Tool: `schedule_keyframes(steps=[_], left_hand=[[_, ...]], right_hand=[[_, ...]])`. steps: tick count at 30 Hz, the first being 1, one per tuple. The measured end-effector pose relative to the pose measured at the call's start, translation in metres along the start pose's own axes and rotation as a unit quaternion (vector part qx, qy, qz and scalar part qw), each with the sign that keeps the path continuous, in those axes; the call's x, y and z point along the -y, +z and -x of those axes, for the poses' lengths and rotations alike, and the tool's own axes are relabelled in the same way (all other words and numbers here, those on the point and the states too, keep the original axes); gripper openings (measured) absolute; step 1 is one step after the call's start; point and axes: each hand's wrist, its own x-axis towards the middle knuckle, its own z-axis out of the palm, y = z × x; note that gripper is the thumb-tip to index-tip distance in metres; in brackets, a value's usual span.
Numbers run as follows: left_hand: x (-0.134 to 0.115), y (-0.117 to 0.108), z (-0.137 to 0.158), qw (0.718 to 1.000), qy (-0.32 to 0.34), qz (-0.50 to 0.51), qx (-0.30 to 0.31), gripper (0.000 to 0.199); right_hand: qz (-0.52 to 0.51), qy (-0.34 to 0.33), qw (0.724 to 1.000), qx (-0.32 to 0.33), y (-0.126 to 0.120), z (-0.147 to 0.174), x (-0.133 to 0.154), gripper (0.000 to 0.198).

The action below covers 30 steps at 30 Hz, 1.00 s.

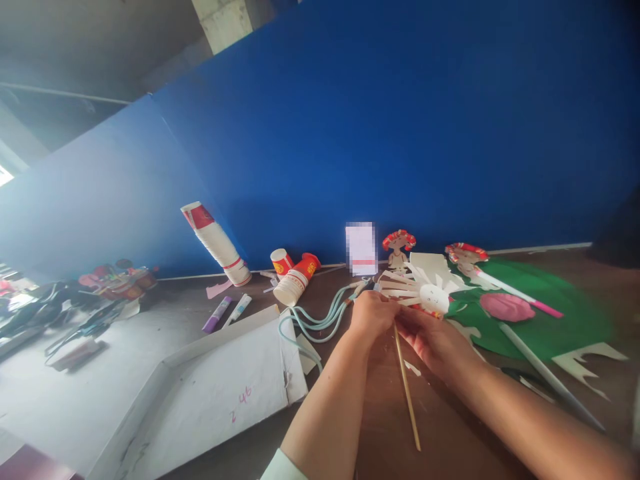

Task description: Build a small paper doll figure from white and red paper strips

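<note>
My left hand [371, 315] and my right hand [434, 341] meet over the brown table. Together they hold a white paper-cup craft [419, 291] whose rim is cut into strips that fan out like petals. A thin wooden stick [406, 385] runs from the craft down toward me between my forearms. My left hand grips the craft's left side near the stick's top. My right hand's fingers close under the craft's right side. Where exactly the stick joins the craft is hidden by my fingers.
A green paper sheet [550, 313] with a pink piece [506, 307] lies to the right. Paper cups: a leaning stack [216, 244], two lying red ones [296, 275]. A white tray [210, 393] lies front left, light cords [320, 319] beside it. A blue wall [400, 133] stands behind.
</note>
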Motion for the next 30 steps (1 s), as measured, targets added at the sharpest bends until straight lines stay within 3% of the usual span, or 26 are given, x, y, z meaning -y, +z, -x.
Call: schedule_keyframes(steps=[7,13,30], left_hand=[[-0.0011,-0.0067,0.0019,0.992,0.017,0.115,0.038,0.030],[-0.0015,-0.0082,0.0007,0.986,-0.010,0.158,0.051,0.027],[0.0036,-0.0018,-0.0060,0.993,0.003,0.114,0.014,0.016]], right_hand=[[-0.029,0.013,0.999,-0.041,0.0028,0.0008,0.0043,0.015],[-0.034,0.018,0.998,-0.054,0.0025,0.0008,0.0048,0.014],[-0.050,0.015,0.997,-0.057,-0.0002,-0.0043,0.0022,0.019]])
